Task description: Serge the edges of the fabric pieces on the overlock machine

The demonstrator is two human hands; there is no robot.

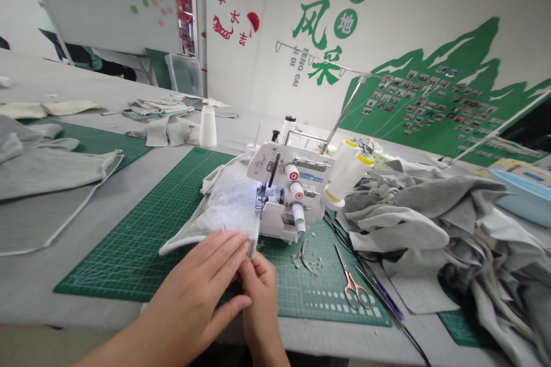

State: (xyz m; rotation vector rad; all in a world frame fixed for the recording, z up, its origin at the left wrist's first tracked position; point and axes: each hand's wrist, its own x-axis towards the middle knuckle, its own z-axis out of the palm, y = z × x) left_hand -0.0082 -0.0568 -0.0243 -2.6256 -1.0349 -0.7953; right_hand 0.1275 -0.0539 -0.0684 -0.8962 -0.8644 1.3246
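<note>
Looks mid-seam: left hand point(200, 284) flat on grey fabric point(228, 200), right hand point(262, 292) probably pinching its edge; sewing machine point(284, 198) just ahead, so next feed needs straight guiding.

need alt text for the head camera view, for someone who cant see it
A person's left hand rests on grey fabric at a white sewing machine, the right hand at the fabric's near edge. The machine stands on a green cutting mat, with scissors and a heap of grey cloth to its right.

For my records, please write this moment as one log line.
left hand: on grey fabric; right hand: at fabric's near corner; fabric: at sewing machine
</note>
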